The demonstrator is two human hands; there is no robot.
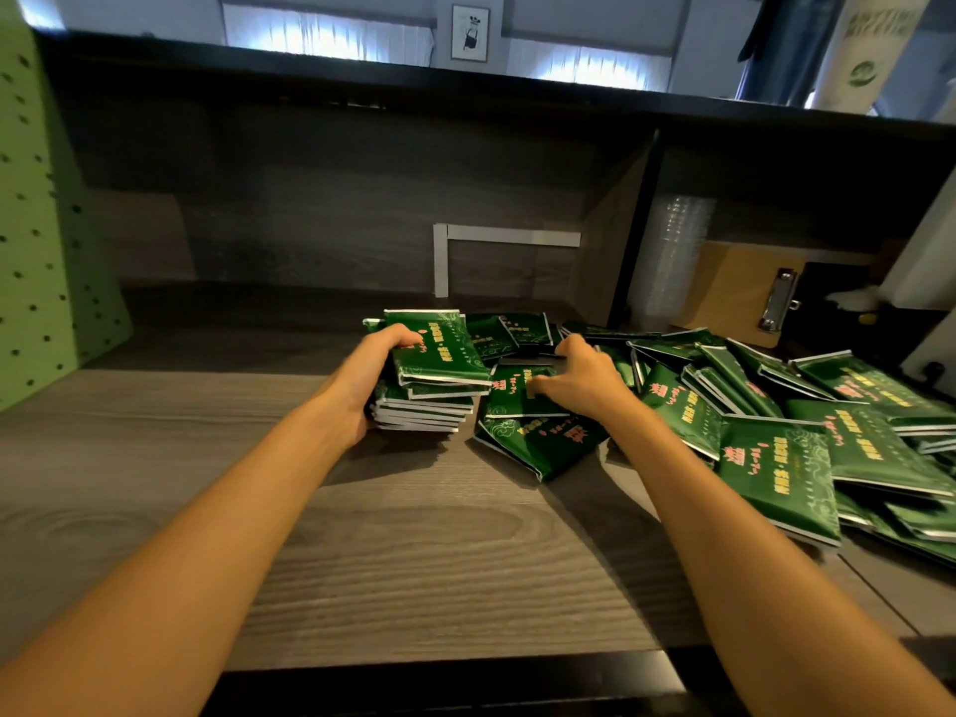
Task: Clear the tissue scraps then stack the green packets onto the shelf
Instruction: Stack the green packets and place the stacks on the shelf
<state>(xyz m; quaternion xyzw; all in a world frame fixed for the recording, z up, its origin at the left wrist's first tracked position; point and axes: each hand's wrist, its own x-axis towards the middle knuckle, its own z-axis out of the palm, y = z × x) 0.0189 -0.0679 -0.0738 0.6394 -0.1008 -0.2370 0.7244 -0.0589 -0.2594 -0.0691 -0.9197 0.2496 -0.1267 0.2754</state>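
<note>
A stack of green packets (437, 370) stands on the grey wooden shelf (217, 458), and my left hand (370, 377) grips its left side with the thumb across the top packet. My right hand (579, 377) lies just to the right, with its fingers curled on a loose green packet (512, 401) lying flat beside the stack. Another packet (543, 442) lies in front of it. A big loose heap of green packets (807, 437) spreads over the right of the shelf. No tissue scraps show.
A green pegboard panel (46, 240) stands at the left. Behind a divider at the right are a stack of clear cups (672, 251) and a wooden clipboard (745, 292). A white bracket (450, 251) sits on the back wall. The shelf's dark front edge (439, 680) runs below my arms.
</note>
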